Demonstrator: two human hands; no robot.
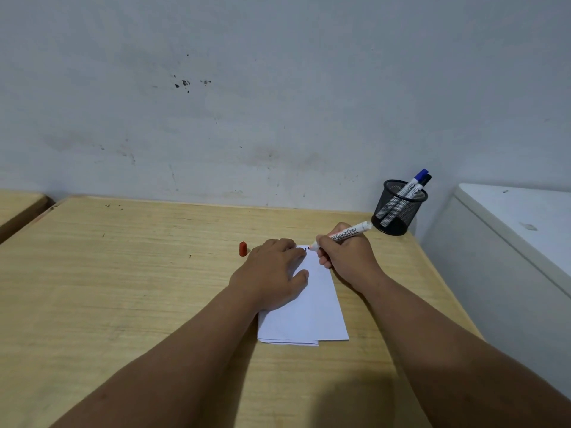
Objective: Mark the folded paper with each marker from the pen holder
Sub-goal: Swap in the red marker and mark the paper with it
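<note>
A folded white paper (312,307) lies on the wooden table (123,273). My left hand (272,273) rests flat on its upper left part, fingers spread. My right hand (346,251) grips an uncapped red marker (343,234), whose tip touches the paper's top edge beside a small dark mark. The marker's red cap (243,248) stands on the table left of my left hand. A black mesh pen holder (398,208) at the back right holds a blue-capped marker (414,182) and a black-capped marker (421,185).
A grey wall runs behind the table. A white cabinet (509,230) stands to the right of the table, close to the pen holder. Another wooden surface (18,208) sits at the far left across a gap.
</note>
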